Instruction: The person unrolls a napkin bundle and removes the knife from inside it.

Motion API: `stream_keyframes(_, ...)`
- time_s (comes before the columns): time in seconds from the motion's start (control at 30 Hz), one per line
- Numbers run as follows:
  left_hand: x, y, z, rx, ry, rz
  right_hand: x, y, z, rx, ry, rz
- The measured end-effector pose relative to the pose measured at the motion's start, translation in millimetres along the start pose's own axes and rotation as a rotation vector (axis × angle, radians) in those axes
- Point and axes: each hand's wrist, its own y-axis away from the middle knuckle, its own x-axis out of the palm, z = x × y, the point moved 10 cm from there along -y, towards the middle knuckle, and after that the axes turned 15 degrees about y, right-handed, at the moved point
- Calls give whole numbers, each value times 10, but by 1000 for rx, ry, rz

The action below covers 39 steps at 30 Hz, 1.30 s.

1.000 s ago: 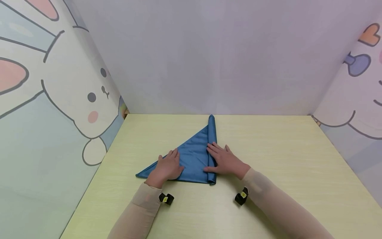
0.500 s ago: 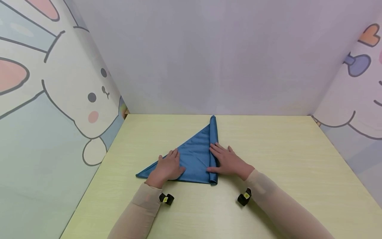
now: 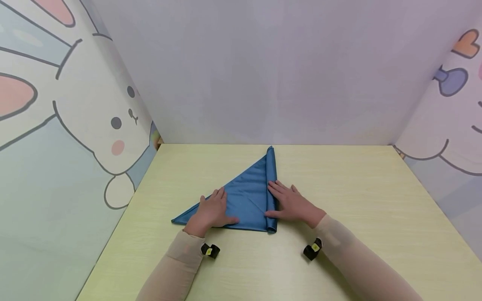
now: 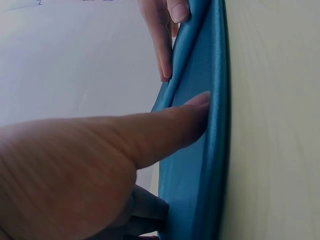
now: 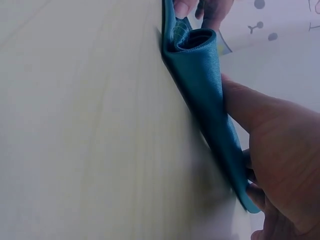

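A smooth blue cloth (image 3: 246, 196) lies on the table as a triangle, its point to the left. Its right edge forms an upright-running roll (image 3: 271, 167), whose spiral end shows in the right wrist view. My left hand (image 3: 211, 212) rests flat on the left part of the cloth, thumb out to the right; in the left wrist view that thumb (image 4: 170, 122) presses near the cloth's front edge. Over the roll lies my right hand (image 3: 295, 205), fingers fairly straight and fingertips at its left side. In the right wrist view its thumb (image 5: 245, 102) touches the roll.
The pale wooden table (image 3: 350, 188) extends around the cloth. A plain wall (image 3: 278, 75) stands behind it, with cartoon-printed walls on both sides. Each wrist carries a small black camera, such as the left camera (image 3: 211, 251).
My right hand and the roll have shifted slightly right, so more flat cloth shows between the hands. The left hand stays in place, but its thumb has spread further right.
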Motion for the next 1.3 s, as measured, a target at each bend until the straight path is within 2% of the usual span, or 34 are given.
stream_keyframes(0.57, 8, 9, -53, -3, -7, 8, 20, 168, -149, -14, -77, 8)
stream_keyframes(0.8, 24, 10, 25, -41, 47, 14, -14, 148, -128, -26, -91, -5)
stream_keyframes(0.93, -7, 95, 75, -57, 79, -27, -85, 76, 0, -39, -81, -25)
stream_keyframes(1.1, -62, 297, 172, -83, 72, -94, -128, -21, 160, -15, -36, -21)
stream_keyframes(1.3, 27, 435, 308, -90, 43, -86, -80, -81, 229, 51, 33, -13)
